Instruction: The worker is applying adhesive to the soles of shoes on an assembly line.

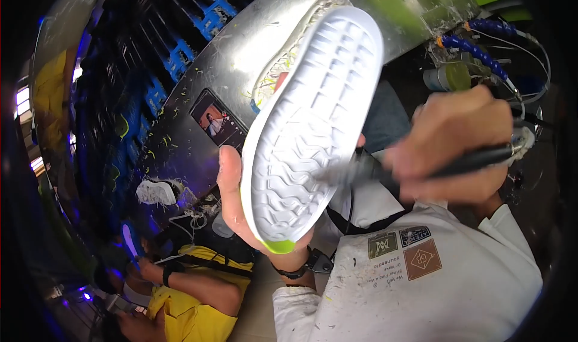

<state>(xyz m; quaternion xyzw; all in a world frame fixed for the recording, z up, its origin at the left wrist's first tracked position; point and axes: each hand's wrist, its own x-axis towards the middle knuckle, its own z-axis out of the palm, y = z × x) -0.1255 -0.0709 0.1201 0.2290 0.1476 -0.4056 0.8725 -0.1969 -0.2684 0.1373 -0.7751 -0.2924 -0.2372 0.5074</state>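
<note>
Head view shows me the left hand [236, 215] gripping the white shoe sole [313, 110] near the shiny table [250, 47], bumpy side facing me, maybe so the right hand [454, 143], closed around a blurry black tool [475, 161], can reach it easily.

From far away, I see a shiny grey metal table [236, 62], a long black-and-blue rack [179, 59] beside it, a pale tan floor [259, 311], and a small, bright purple light [87, 295].
</note>
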